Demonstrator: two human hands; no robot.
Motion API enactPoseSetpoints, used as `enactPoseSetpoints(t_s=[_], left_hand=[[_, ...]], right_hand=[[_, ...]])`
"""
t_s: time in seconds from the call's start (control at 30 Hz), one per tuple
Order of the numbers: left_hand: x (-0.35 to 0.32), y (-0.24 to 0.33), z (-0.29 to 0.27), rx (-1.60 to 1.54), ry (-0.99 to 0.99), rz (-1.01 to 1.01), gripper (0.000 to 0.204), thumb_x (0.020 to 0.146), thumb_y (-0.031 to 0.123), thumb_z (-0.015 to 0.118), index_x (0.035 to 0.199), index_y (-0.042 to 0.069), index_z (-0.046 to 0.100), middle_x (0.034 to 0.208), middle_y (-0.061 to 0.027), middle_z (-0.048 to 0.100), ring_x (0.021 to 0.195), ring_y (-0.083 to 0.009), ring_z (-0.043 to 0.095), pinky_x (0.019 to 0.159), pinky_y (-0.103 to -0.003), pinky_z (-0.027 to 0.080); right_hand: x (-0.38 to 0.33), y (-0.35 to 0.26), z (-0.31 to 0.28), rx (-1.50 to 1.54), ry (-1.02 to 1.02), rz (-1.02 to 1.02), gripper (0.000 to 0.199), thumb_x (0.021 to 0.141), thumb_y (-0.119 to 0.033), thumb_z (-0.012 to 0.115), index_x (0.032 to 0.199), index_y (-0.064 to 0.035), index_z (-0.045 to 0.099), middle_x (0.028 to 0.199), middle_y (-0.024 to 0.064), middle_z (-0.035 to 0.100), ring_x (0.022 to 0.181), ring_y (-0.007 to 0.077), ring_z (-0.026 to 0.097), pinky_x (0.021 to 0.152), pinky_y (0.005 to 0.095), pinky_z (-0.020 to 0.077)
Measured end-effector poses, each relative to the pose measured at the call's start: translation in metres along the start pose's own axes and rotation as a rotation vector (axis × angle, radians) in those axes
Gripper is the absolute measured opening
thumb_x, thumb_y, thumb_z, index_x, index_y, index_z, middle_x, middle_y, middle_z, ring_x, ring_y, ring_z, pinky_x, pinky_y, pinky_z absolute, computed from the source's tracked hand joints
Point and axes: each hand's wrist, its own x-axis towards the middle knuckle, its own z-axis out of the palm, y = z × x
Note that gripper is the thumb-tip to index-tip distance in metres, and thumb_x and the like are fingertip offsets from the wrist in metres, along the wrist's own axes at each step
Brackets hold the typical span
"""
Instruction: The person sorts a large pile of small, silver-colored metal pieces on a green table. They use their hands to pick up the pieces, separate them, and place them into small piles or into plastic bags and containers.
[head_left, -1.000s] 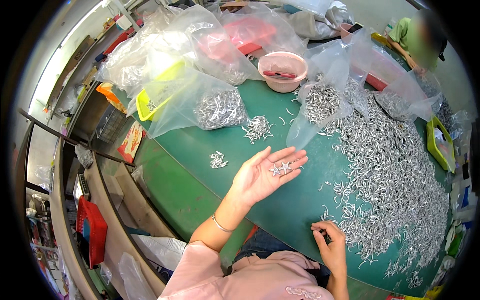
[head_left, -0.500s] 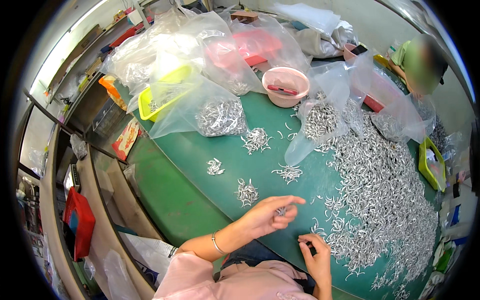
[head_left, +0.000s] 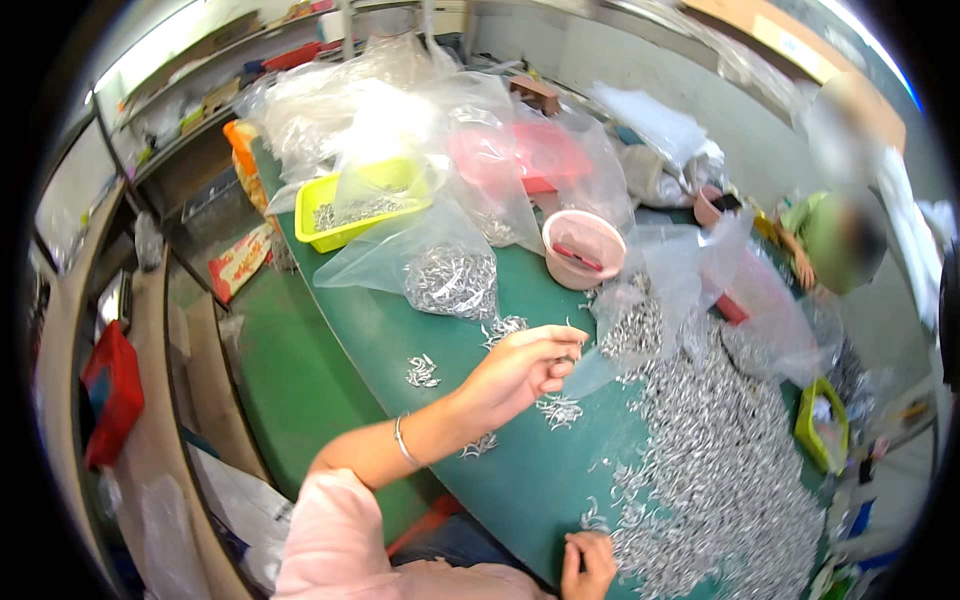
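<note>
My left hand, with a bangle on its wrist, is raised over the middle of the green table. Its fingers are closed on small curved metal pieces, and one thin end sticks up at the fingertips. Beneath it lie small piles of the same silvery pieces: one pile to its left, another pile just below the fingers, and one partly hidden behind the hand. My right hand rests low at the near edge of a large heap of curved metal pieces. Its fingers are curled, and their contents are hidden.
A clear bag of metal pieces lies beyond my left hand, beside a yellow tray. A pink bowl holds a red-handled thing. More plastic bags cover the far side. Another person sits far right. A red bin stands on the left shelving.
The view has shifted. My left hand has moved farther over the table toward the piles and the bag, with pieces still in it. My right hand sits lower, against the heap's edge.
</note>
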Motion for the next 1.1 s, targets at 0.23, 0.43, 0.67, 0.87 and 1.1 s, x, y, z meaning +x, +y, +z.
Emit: enactPoseSetpoints(t_s=[0.23,0.43,0.67,0.87,1.1], left_hand=[[0.111,0.025,-0.005,0.249,0.143,0.121,0.025,0.095,0.002,0.052,0.115,-0.008,0.061,0.095,-0.0058,0.061,0.084,-0.0126,0.058,0.072,-0.028,0.048],[0.205,0.024,-0.007,0.438,0.134,0.131,0.023,0.095,0.003,0.052,0.114,-0.006,0.063,0.092,-0.0063,0.062,0.079,-0.0116,0.058,0.065,-0.026,0.048],[0.334,0.008,-0.031,0.825,0.112,0.109,0.02,0.086,0.001,0.054,0.096,-0.004,0.071,0.078,-0.0105,0.068,0.062,-0.0157,0.06,0.051,-0.029,0.047],[0.335,-0.007,-0.006,1.949,-0.494,-0.297,0.022,0.077,0.01,0.065,0.091,-0.006,0.072,0.082,-0.0212,0.071,0.068,-0.0296,0.069,0.06,-0.042,0.054],[0.248,-0.054,0.022,2.207,-0.483,-0.059,0.028,0.08,0.011,0.063,0.105,0.003,0.074,0.114,-0.0202,0.07,0.105,-0.0273,0.068,0.084,-0.044,0.055]], right_hand=[[-0.038,0.013,0.002,-0.27,0.211,-0.228,0.013,0.08,0.006,0.066,0.093,0.003,0.069,0.091,0.0196,0.067,0.086,0.0379,0.063,0.084,0.0468,0.0499],[-0.046,0.033,0.007,-0.409,0.317,-0.285,0.023,0.076,0.011,0.063,0.095,0.0004,0.069,0.091,0.0198,0.066,0.084,0.037,0.063,0.08,0.045,0.0499],[-0.043,0.043,0.016,-0.448,0.299,-0.347,0.025,0.074,0.009,0.065,0.095,-0.0026,0.069,0.09,0.0168,0.066,0.081,0.0342,0.063,0.078,0.0433,0.0492],[-0.042,0.041,0.018,-0.481,0.345,-0.268,0.024,0.074,0.01,0.065,0.094,-0.0026,0.07,0.09,0.0165,0.066,0.08,0.0335,0.063,0.077,0.0429,0.0492],[-0.046,0.047,0.018,-0.482,0.358,-0.234,0.025,0.073,0.01,0.065,0.093,-0.0022,0.07,0.089,0.0168,0.065,0.08,0.0338,0.063,0.077,0.0423,0.0497]])
